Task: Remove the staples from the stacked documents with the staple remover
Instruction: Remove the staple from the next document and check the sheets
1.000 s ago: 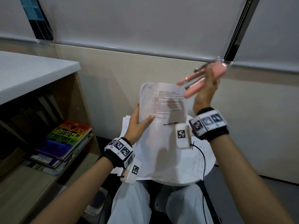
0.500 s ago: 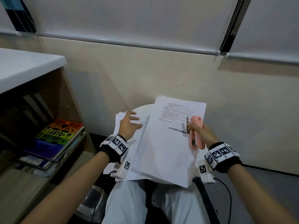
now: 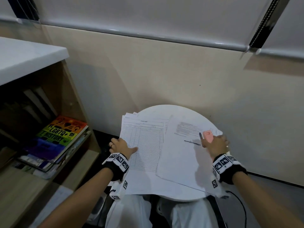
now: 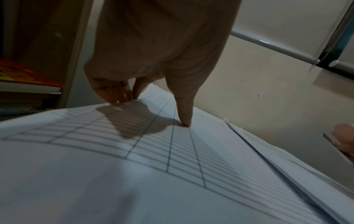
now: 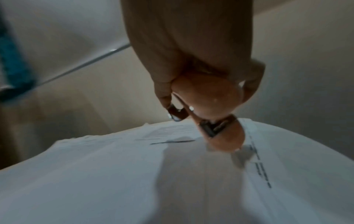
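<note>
Right hand [image 3: 217, 143] grips pink staple remover [image 3: 208, 136] over text sheet [image 3: 179, 155]; left hand [image 3: 121, 146] flat, fingers relaxed, pressing ruled form stack [image 3: 144, 145]. Staples not visible; progress unclear.

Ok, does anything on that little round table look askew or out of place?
Only mildly. The text document under the right hand lies skewed across the gridded stack, not squared with it. The stack overhangs the round table on the left. The pink staple remover looks undamaged.
</note>
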Tool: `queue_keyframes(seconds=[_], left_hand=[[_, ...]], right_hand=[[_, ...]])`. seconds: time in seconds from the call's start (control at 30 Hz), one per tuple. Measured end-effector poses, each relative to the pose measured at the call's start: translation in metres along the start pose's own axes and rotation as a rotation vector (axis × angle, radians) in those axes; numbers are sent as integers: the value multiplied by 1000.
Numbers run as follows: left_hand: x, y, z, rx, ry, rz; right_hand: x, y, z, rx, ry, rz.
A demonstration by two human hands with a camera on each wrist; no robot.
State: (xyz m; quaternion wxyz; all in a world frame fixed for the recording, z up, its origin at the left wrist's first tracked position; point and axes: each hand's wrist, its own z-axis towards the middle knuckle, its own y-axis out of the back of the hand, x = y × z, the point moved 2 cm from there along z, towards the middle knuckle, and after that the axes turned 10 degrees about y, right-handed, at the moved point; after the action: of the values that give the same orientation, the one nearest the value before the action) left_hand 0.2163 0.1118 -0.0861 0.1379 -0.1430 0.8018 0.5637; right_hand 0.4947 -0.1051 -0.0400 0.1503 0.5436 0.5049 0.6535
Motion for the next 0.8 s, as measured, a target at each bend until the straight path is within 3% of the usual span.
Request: queue_keyframes(seconds=[0.03,0.1,0.17,0.2,0.43,0.57,0.7,0.8], left_hand=[[-1,0,1,-2,13,1],[-2,3,5,5,39,-11],[-3,6,10,19,66,-42],[-3,7,12,18,71,-60],[-5,17,11,-84,0,-127],[-10,23,12,-139,-86,-225],[-10,23,12,-87,-75,-428],[-2,26,18,-92,-141,-531]], right_hand=[[4,-4,-10,35,65,130],[10,-14,-37,248,77,423],[8,-27,-55,457,36,435],[5,-34,-60,486,13,427],[-12,-50,-66,294,-23,420],[-18,-51,-62,335,0,366],[-19,-53,-60,371,56,296],[-20,-54,-58,398,90,231]])
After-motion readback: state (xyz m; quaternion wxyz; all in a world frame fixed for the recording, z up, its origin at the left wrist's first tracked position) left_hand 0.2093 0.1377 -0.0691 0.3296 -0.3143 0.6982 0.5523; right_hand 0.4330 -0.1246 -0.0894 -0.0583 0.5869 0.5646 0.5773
